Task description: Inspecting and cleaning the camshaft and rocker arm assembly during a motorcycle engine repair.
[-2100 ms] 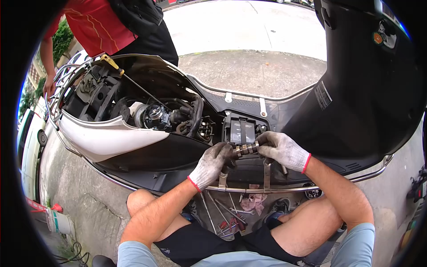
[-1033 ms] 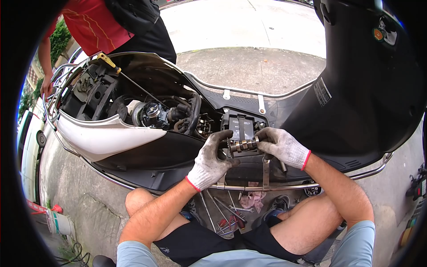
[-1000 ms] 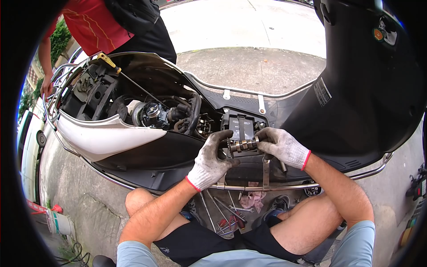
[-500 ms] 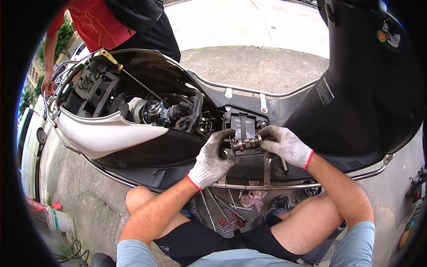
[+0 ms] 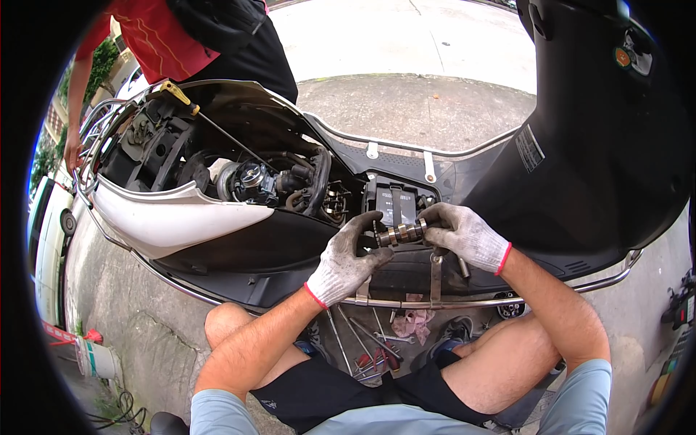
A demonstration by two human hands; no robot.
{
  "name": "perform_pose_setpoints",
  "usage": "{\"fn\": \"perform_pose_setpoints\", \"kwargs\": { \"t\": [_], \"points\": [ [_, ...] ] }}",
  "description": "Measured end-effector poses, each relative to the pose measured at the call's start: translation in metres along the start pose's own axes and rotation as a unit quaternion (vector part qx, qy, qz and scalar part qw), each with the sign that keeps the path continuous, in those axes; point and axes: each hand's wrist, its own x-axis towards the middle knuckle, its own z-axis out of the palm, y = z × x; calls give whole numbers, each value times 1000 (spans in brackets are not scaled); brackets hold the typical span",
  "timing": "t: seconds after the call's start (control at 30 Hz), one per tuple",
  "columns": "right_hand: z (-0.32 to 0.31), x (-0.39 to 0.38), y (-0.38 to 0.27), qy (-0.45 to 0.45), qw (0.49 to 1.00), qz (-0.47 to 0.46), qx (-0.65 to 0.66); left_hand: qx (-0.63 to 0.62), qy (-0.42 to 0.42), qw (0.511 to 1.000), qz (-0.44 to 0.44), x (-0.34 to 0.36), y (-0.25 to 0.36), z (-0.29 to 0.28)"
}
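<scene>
Both my hands wear soiled white knit gloves with red cuffs. Between them, level, lies a metal camshaft (image 5: 403, 233) with shiny lobes. The thumb and fingers of my left hand (image 5: 341, 262) close round its left end, partly hiding it. At the other end, my right hand (image 5: 470, 238) grips the tip with thumb and fingertips. Just behind the camshaft sits a black battery (image 5: 396, 206) under a strap in the scooter's floor. To the left, the scooter's opened body shows the engine parts (image 5: 254, 183), with hoses and a round metal housing.
A yellow-handled screwdriver (image 5: 178, 96) leans across the engine bay. Tools (image 5: 373, 360) and a pink rag (image 5: 413, 325) lie on the ground between my feet. A chrome rail (image 5: 391, 303) runs along the scooter's near side. Another person (image 5: 163, 43) in red stands at the far left, one hand on the rear rail.
My left thumb and fingers have shifted slightly around the camshaft's left end, and the camshaft has turned a little. My right hand stays nearly still.
</scene>
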Motion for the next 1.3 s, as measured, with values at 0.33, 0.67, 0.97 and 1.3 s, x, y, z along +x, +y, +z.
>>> {"fn": "perform_pose_setpoints", "kwargs": {
  "t": [0.33,0.67,0.97,1.3],
  "points": [
    [0,-4,-5,35,996,-76,-35,-125,-43,990,-39,4,2,-7],
    [4,-6,7,-105,983,67,-132,-216,-14,974,-60,8,0,-24],
    [128,3,81,-512,758,80,-396,-241,14,969,-51,10,-2,-29],
    [282,44,335,-84,877,93,-463,-194,85,977,7,17,-13,-28]
  ]
}}
